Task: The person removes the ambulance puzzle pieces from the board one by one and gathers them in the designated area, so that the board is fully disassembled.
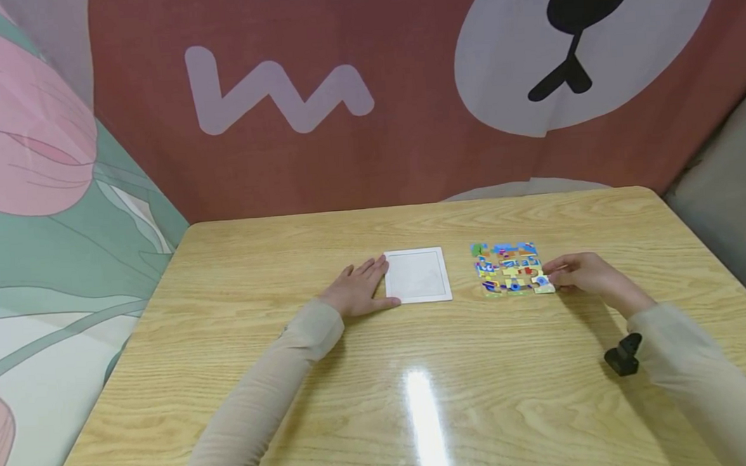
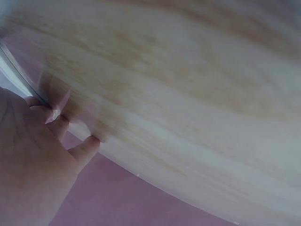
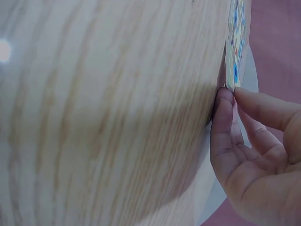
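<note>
On the table lies a white square tray [image 1: 417,276] with a thin dark line inside its raised border. My left hand [image 1: 358,289] rests at its left edge, fingers spread and straight, the thumb on the lower left corner. To the right, colourful jigsaw pieces [image 1: 507,263] are laid out in rows with small gaps. My right hand [image 1: 581,276] pinches a pale puzzle piece with a blue spot [image 1: 542,283] at the lower right corner of the layout. In the right wrist view, thumb and fingertips [image 3: 229,92] meet at the piece's edge, close over the wood.
The wooden table [image 1: 294,420] spreads out in front of me, with a bright light reflection [image 1: 427,427] near the middle. Behind its far edge hangs a reddish-brown cloth [image 1: 344,164] with a printed bear face. A black wrist mount [image 1: 623,355] sits at my right sleeve.
</note>
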A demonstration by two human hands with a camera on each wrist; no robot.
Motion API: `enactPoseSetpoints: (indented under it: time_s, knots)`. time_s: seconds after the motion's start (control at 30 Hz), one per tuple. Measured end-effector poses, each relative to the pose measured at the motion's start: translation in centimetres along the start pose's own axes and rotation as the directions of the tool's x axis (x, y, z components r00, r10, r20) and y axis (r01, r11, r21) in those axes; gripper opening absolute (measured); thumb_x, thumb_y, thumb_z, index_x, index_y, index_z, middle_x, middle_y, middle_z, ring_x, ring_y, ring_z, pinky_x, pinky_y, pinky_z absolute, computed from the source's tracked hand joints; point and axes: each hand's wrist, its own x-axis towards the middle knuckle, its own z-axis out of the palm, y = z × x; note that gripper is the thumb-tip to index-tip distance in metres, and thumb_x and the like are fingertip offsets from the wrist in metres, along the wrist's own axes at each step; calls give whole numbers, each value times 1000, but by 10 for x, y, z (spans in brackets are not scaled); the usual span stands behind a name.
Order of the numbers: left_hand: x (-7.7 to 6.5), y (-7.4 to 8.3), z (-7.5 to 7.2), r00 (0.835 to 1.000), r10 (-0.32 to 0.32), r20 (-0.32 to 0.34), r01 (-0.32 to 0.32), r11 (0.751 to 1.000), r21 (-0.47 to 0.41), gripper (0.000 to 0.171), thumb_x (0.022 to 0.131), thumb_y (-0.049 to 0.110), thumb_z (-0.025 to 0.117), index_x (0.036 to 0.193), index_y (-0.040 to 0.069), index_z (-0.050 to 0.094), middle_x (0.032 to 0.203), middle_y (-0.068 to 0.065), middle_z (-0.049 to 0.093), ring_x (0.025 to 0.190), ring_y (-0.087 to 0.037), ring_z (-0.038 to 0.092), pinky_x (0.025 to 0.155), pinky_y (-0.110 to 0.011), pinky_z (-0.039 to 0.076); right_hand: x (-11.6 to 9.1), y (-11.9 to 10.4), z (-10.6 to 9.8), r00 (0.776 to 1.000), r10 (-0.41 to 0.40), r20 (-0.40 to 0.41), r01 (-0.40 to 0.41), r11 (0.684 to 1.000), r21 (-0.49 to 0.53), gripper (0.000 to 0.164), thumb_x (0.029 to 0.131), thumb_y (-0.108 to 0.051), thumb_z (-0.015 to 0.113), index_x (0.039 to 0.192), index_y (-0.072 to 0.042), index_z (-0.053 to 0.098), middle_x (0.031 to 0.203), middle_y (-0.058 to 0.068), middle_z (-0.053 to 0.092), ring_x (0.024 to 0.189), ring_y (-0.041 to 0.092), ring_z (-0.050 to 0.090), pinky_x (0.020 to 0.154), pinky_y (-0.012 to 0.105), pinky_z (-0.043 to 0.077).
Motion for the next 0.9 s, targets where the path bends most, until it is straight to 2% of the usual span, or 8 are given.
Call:
enactPoseSetpoints:
  time_s: [0.6, 0.9]
  knots:
    - [-1, 0, -1, 1000, 6, -17, -6, 1000, 7, 86, 93, 66, 37, 155, 16, 6, 163, 2, 2, 151, -17, 7, 123, -49, 13, 2, -3, 1, 1000, -4, 24, 3, 1000, 29, 42, 94, -9, 55, 125, 18, 46, 81, -14, 64, 71, -4, 57, 65, 18, 53]
    - [-2, 1, 0, 1000, 2, -10, -2, 1000, 6, 87, 93, 67, 37, 155, 16, 5, 163, 3, 1, 151, -17, 7, 123, -49, 12, 4, -2, 1, 1000, -2, 23, 3, 999, -37, 46, 93, -14, 60, 126, 16, 48, 88, -8, 65, 73, -4, 57, 67, 19, 52]
